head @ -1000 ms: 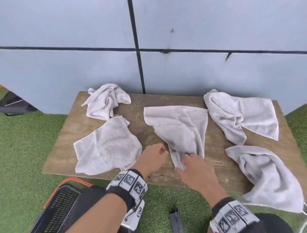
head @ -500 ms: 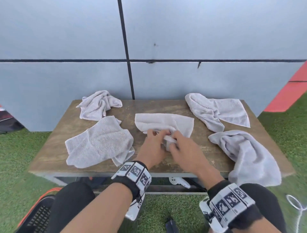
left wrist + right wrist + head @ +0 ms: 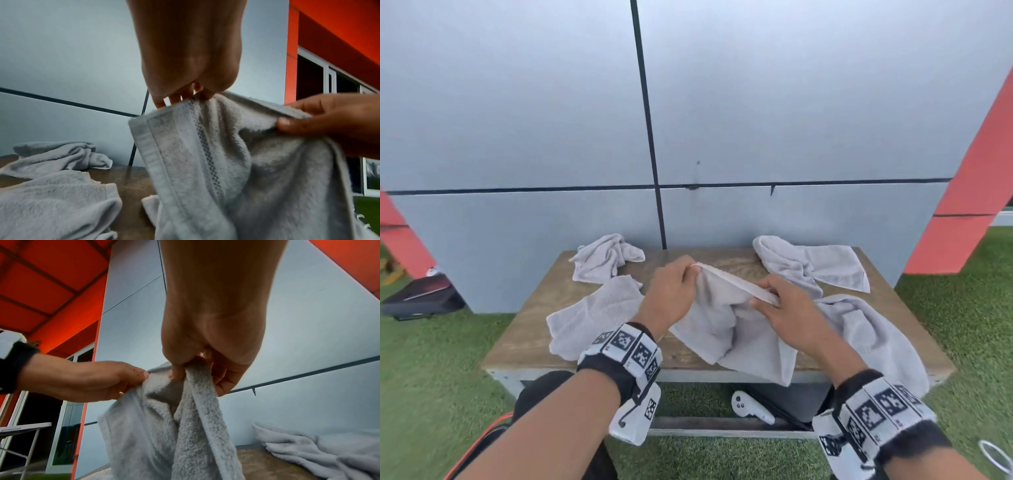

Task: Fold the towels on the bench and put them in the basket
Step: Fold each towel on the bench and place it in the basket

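Observation:
A grey towel [image 3: 736, 335] hangs lifted above the middle of the wooden bench [image 3: 524, 342]. My left hand [image 3: 693, 270] pinches its upper hem at the left corner. My right hand [image 3: 763, 298] pinches the same hem further right. The hem is stretched between them and the rest drapes over the bench's front edge. In the left wrist view my left hand [image 3: 185, 95] has its fingers curled over the towel's [image 3: 205, 162] banded edge. The right wrist view has my right hand [image 3: 191, 373] bunching the towel [image 3: 185, 434]. Only the orange rim of the basket [image 3: 489, 431] shows, at the bottom left.
Several other crumpled grey towels lie on the bench: back left [image 3: 606, 260], front left [image 3: 592, 315], back right [image 3: 808, 267], front right [image 3: 869, 335]. A white controller [image 3: 751, 407] lies under the bench. A grey wall stands right behind; green turf surrounds.
Both hands took hold of the middle towel on the bench and lifted it, then drew apart along its top hem. The view has tilted upward and back.

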Demonstrator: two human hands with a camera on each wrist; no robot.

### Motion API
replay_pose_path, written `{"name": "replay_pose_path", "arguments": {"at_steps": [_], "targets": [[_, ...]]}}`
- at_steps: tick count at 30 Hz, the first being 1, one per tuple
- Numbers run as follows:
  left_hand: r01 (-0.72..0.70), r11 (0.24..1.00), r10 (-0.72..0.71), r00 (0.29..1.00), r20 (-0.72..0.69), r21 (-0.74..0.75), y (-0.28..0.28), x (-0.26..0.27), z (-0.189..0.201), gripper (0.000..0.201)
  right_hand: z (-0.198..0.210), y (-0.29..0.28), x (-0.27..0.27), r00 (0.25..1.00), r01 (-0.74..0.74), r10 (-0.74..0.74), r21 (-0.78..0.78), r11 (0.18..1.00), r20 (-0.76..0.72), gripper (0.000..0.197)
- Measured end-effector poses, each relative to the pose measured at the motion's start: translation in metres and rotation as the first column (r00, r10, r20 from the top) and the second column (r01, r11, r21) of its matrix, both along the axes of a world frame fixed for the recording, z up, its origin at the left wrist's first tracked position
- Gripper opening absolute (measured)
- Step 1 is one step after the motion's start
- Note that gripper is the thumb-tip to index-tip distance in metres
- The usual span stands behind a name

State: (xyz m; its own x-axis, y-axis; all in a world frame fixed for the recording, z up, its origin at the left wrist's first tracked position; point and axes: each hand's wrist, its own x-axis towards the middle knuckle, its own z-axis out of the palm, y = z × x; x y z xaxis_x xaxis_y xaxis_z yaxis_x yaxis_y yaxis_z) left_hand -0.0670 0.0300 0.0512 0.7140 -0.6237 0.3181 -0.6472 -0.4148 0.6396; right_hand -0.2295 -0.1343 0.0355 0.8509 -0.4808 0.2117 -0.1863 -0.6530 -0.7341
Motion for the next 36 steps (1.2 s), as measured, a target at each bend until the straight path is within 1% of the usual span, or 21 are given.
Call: {"name": "replay_pose_path", "arguments": {"at_steps": [4,7,8,11,12,13,15,18,20,22,24,26,27,28,29,31,32,33,34,35,36], "targets": [[-0.004,0.999,0.001,0.998,-0.062,-0.048,0.004,-0.009,0.022,0.027,0.008,-0.003,-0.01,0.999,0.033,-0.036,-0.101,0.994,-0.029,0.011],[0.063,0.998,-0.064,0.989,-0.135,-0.015,0.012,-0.009,0.034,0.023,0.011,-0.007,-0.013,0.995,0.095,-0.096,-0.1,0.99,-0.007,0.02],[0.097,0.995,-0.092,0.987,-0.133,0.031,0.016,-0.006,0.037,0.026,0.011,-0.008,-0.013,0.992,0.128,-0.128,-0.09,0.988,0.009,0.019],[0.131,0.948,-0.119,0.991,-0.059,0.291,0.029,0.009,0.044,0.029,0.018,-0.012,-0.011,0.97,0.236,-0.228,-0.107,0.966,0.085,0.017],[0.125,0.935,-0.106,0.991,-0.075,0.331,0.032,0.013,0.045,0.037,0.021,-0.014,-0.009,0.962,0.262,-0.252,-0.096,0.96,0.11,0.018],[0.12,0.935,-0.091,0.991,-0.103,0.333,0.035,0.017,0.047,0.045,0.025,-0.015,-0.006,0.955,0.277,-0.266,-0.082,0.957,0.128,0.018],[0.132,0.948,-0.09,0.984,-0.153,0.291,0.035,0.019,0.052,0.047,0.029,-0.018,0.002,0.951,0.289,-0.277,-0.078,0.954,0.136,0.023],[0.15,0.971,-0.101,0.963,-0.248,0.187,0.026,0.013,0.062,0.047,0.033,-0.023,0.018,0.948,0.315,-0.304,-0.141,0.939,0.095,0.032],[0.142,0.985,-0.107,0.946,-0.306,0.095,0.015,0.01,0.07,0.043,0.038,-0.026,0.03,0.95,0.313,-0.309,-0.148,0.938,0.049,0.033],[0.126,0.992,-0.11,0.94,-0.323,0.028,0.002,0.009,0.077,0.04,0.046,-0.027,0.042,0.958,0.285,-0.284,-0.136,0.949,0.029,0.035],[0.106,0.994,-0.101,0.942,-0.319,0.0,-0.009,0.009,0.083,0.044,0.052,-0.03,0.056,0.977,0.21,-0.208,-0.047,0.977,0.038,0.029],[0.086,0.995,-0.097,0.941,-0.325,-0.047,-0.021,0.011,0.087,0.046,0.057,-0.028,0.064,0.99,0.104,-0.114,0.121,0.987,0.08,0.019],[0.069,0.993,-0.097,0.933,-0.346,-0.092,-0.025,0.012,0.087,0.044,0.06,-0.026,0.065,0.991,0.061,-0.079,0.165,0.984,0.106,0.022],[0.039,0.988,-0.096,0.917,-0.388,-0.151,-0.029,0.014,0.087,0.041,0.062,-0.023,0.064,0.992,0.009,-0.035,0.205,0.979,0.123,0.029],[-0.001,0.975,-0.105,0.882,-0.46,-0.224,-0.032,0.015,0.087,0.036,0.062,-0.02,0.062,0.989,-0.048,0.012,0.245,0.968,0.147,0.033],[-0.067,0.932,-0.176,0.775,-0.607,-0.356,-0.036,0.013,0.088,0.03,0.064,-0.007,0.055,0.98,-0.151,0.093,0.35,0.925,0.178,0.034],[-0.079,0.916,-0.211,0.74,-0.639,-0.394,-0.039,0.012,0.086,0.03,0.061,-0.003,0.054,0.974,-0.191,0.123,0.392,0.9,0.191,0.043],[-0.084,0.906,-0.231,0.723,-0.651,-0.415,-0.042,0.011,0.084,0.03,0.056,0.0,0.054,0.976,-0.196,0.14,0.389,0.9,0.168,0.055],[-0.093,0.901,-0.236,0.714,-0.66,-0.423,-0.044,0.01,0.083,0.03,0.051,0.003,0.054,0.98,-0.19,0.154,0.357,0.914,0.128,0.061],[-0.1,0.898,-0.24,0.703,-0.669,-0.427,-0.046,0.008,0.083,0.029,0.047,0.003,0.056,0.986,-0.164,0.146,0.305,0.938,0.081,0.058],[-0.102,0.894,-0.251,0.693,-0.676,-0.437,-0.048,0.006,0.083,0.028,0.04,0.001,0.059,0.991,-0.13,0.124,0.25,0.96,0.041,0.049]]}}
